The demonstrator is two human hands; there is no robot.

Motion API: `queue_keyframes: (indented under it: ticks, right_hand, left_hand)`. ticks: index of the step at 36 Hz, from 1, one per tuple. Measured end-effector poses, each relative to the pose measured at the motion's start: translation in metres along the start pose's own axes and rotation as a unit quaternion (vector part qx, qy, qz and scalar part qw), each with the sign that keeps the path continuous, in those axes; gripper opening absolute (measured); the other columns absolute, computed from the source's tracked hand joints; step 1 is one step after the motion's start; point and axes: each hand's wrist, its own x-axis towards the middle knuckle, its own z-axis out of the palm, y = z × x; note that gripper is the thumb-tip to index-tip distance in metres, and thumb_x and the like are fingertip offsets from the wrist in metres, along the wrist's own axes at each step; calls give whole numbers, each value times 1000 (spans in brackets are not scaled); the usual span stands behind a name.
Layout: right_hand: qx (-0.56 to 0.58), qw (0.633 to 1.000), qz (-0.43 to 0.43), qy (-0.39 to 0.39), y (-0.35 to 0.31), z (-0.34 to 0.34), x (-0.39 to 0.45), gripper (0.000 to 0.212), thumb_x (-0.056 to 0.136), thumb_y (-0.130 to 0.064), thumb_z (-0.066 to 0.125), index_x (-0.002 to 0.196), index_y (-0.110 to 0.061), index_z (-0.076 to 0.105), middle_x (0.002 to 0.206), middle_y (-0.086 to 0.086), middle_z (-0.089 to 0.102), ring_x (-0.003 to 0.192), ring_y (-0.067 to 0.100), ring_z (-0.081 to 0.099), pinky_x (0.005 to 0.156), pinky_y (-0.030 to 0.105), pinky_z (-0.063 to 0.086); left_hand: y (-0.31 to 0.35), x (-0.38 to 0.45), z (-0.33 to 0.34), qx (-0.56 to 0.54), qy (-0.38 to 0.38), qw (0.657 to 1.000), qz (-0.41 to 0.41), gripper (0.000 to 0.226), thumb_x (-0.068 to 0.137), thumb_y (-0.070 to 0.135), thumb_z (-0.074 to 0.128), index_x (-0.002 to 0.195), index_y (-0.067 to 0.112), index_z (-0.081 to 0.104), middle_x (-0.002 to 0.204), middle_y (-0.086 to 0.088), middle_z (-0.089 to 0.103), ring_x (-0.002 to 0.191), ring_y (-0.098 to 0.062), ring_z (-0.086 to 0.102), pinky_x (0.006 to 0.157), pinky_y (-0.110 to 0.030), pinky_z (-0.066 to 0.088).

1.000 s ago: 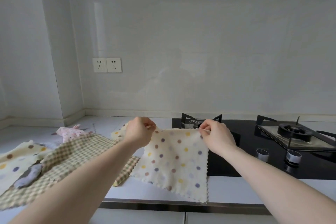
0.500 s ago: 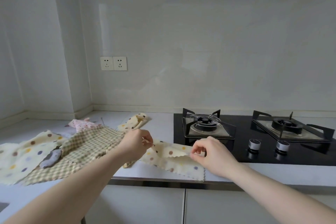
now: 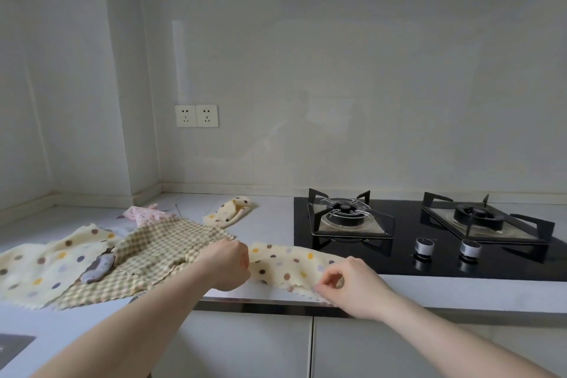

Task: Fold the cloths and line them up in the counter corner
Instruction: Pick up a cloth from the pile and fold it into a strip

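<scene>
A cream cloth with coloured dots lies on the grey counter near its front edge, just left of the hob. My left hand grips its left end and my right hand pinches its near right corner. Left of it lies a green-checked cloth, partly over a larger dotted cream cloth and under a small grey cloth. A pink dotted cloth and a bunched dotted cream cloth lie farther back.
A black gas hob with two burners and two knobs fills the counter's right side. Two wall sockets sit above the counter. The wall corner juts out at the back left. A sink edge shows at the lower left.
The dotted cloth hung upright between both hands a second ago; it has been lowered and now lies flat on the counter. My right hand has come nearer, to the front edge.
</scene>
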Motion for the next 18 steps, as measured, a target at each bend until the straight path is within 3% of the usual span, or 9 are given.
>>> queue_keyframes:
  ticks: [3, 6, 8, 10, 12, 15, 18]
  right_hand:
    - [15, 998, 30, 58, 6, -2, 8, 19, 84, -46, 63, 74, -31, 70, 76, -19, 69, 84, 5, 58, 77, 30, 53]
    - [13, 993, 71, 90, 11, -5, 18, 13, 88, -45, 63, 96, -36, 66, 97, -18, 62, 101, 11, 56, 87, 32, 50]
    - [0, 991, 115, 74, 16, -3, 23, 36, 90, -52, 60, 120, -33, 60, 117, -13, 58, 115, 15, 53, 97, 34, 46]
    - [-18, 986, 156, 53, 21, 0, 27, 49, 91, -60, 54, 131, -31, 55, 129, -8, 56, 125, 20, 47, 103, 37, 43]
    - [-44, 983, 175, 32, 23, 3, 29, 49, 91, -64, 50, 129, -34, 57, 131, -8, 54, 127, 21, 43, 104, 38, 41]
    - [-51, 982, 181, 27, 24, 3, 31, 30, 88, -61, 57, 104, -37, 59, 119, -8, 53, 122, 22, 44, 100, 37, 42]
    - [-26, 981, 191, 22, 25, 0, 33, 21, 84, -51, 67, 87, -32, 58, 111, -9, 54, 115, 21, 43, 95, 37, 44]
  left_hand:
    - [4, 0, -7, -26, 33, 999, -8, 24, 88, 35, 53, 109, 30, 65, 110, 8, 65, 94, -17, 59, 73, -29, 48]
    - [15, -2, -7, -73, 61, 994, 46, 27, 87, 37, 58, 114, 34, 63, 121, 10, 60, 105, -14, 54, 84, -29, 46]
    - [27, -2, -3, -101, 56, 988, 100, 30, 85, 38, 60, 115, 36, 63, 128, 11, 57, 116, -13, 50, 96, -32, 46]
    - [39, -2, 4, -109, 38, 982, 147, 33, 83, 41, 59, 116, 38, 64, 133, 13, 55, 122, -13, 47, 103, -34, 43]
    - [50, -1, 11, -95, 11, 981, 171, 37, 81, 47, 56, 117, 39, 64, 135, 14, 54, 124, -13, 46, 106, -35, 41]
    - [59, 1, 18, -70, -38, 984, 162, 38, 80, 52, 51, 113, 40, 65, 131, 14, 57, 122, -14, 49, 106, -38, 41]
    - [65, 5, 14, -149, -67, 976, 141, 28, 83, 42, 53, 99, 29, 72, 114, 10, 66, 108, -15, 57, 97, -36, 48]
